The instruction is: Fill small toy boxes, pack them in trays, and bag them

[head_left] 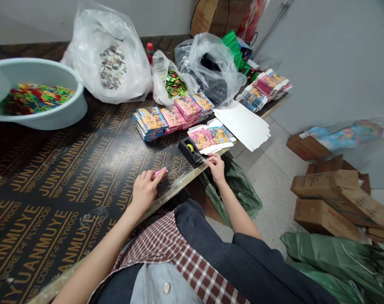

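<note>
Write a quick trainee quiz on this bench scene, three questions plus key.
1. Which hand, left or right, holds the small pink piece?
2. True or false: the black tape dispenser stands on the plywood tabletop, close to the right hand.
3. Fill the gap: the flat die-cut card sheets beside the dispenser are ____ in colour.

Key
1. Left hand
2. True
3. White

Cardboard cartons on tiled floor
</note>
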Motion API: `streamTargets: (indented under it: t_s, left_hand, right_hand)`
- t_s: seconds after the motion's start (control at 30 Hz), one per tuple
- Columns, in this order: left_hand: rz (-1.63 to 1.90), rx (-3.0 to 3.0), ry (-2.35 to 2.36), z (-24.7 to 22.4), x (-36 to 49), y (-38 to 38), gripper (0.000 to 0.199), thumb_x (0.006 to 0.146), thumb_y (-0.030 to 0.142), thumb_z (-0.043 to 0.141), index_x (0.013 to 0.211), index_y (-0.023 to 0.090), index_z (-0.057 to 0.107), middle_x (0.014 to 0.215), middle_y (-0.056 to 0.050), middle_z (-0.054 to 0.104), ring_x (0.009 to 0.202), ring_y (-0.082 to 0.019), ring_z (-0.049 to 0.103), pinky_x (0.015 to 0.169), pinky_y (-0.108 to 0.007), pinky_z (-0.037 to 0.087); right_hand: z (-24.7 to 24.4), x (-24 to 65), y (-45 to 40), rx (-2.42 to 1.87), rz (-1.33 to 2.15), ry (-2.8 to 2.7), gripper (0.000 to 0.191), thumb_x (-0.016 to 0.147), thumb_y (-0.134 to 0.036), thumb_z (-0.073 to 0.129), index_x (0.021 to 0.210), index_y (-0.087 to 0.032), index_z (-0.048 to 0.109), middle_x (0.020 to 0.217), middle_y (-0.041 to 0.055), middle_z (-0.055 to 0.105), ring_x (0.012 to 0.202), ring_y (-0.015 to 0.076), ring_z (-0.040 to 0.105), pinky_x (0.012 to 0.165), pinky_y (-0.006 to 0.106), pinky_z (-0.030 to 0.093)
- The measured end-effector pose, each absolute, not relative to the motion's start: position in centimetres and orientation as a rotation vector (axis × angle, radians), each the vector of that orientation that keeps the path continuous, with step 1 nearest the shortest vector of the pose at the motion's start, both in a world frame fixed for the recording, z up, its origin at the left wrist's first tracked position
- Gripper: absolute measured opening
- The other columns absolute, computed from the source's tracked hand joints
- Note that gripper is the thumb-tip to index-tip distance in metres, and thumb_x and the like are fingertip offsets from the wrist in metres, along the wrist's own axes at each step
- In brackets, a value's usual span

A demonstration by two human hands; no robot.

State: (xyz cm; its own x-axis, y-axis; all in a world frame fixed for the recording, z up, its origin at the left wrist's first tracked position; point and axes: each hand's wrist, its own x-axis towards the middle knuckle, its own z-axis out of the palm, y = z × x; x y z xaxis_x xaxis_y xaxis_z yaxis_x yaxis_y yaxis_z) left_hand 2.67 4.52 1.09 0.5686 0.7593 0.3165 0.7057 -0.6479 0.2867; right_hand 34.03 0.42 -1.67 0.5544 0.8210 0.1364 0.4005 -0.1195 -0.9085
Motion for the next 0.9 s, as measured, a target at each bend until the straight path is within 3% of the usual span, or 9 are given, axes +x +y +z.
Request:
streamTargets:
  t_s: [0.13, 0.3, 0.47, 0.67, 0.9]
  left_hand:
    - [0.68, 2.662, 1.194, 1.4, 2.6, 4.9, 0.049, 0.092, 0.01, 0.041, 0.13, 0.029, 0.065, 0.104, -0.011, 0.062, 0.086, -0.021, 0.055, 0.075, -0.033, 0.044]
    - [0.727, 2.618, 1.141, 1.5, 2.5, 4.9, 0.048, 0.093, 0.01, 0.038, 0.131, 0.025, 0.063, 0.104, -0.012, 0.06, 0.087, -0.022, 0.052, 0.079, -0.035, 0.044]
    - [0.841, 2.516, 1.067, 1.5, 2.3, 4.5, 0.042, 0.096, 0.014, 0.038, 0.135, 0.017, 0.055, 0.1, -0.01, 0.061, 0.089, -0.022, 0.054, 0.081, -0.036, 0.045]
    - [0.981, 2.444, 0.968, 1.3, 1.9, 4.5, 0.031, 0.099, 0.016, 0.037, 0.129, 0.017, 0.046, 0.103, -0.008, 0.062, 0.088, -0.019, 0.056, 0.08, -0.033, 0.046]
    - [1.042, 2.453, 0.927, 1.2, 1.8, 4.6, 0.023, 0.098, 0.014, 0.04, 0.119, 0.018, 0.048, 0.101, -0.006, 0.062, 0.087, -0.017, 0.055, 0.076, -0.031, 0.044]
  right_hand:
    - [-3.3, 33.5, -0.6, -1.75, 0.642, -0.883, 0.022, 0.068, -0.041, 0.07, 0.063, -0.019, 0.068, 0.102, 0.0101, 0.066, 0.1, 0.027, 0.062, 0.077, 0.036, 0.048]
    - [-4.1, 33.4, -0.5, -1.76, 0.553, -0.896, 0.03, 0.069, -0.048, 0.068, 0.061, -0.019, 0.063, 0.096, 0.0111, 0.066, 0.093, 0.025, 0.062, 0.078, 0.037, 0.048]
    - [-2.4, 30.7, -1.1, -1.665, 0.468, -0.726, 0.036, 0.071, -0.055, 0.068, 0.068, -0.019, 0.065, 0.077, 0.0045, 0.062, 0.075, 0.019, 0.056, 0.075, 0.034, 0.046]
    - [2.3, 21.7, -1.1, -1.288, 1.404, -0.88, 0.04, 0.076, -0.049, 0.072, 0.101, -0.018, 0.076, 0.051, -0.0064, 0.046, 0.045, 0.0075, 0.032, 0.046, 0.023, 0.025]
    - [3.1, 18.2, 0.7, -1.016, 1.79, -0.648, 0.036, 0.071, -0.044, 0.075, 0.091, -0.014, 0.076, 0.037, -0.0121, 0.033, 0.036, 0.0034, 0.016, 0.043, 0.023, 0.01]
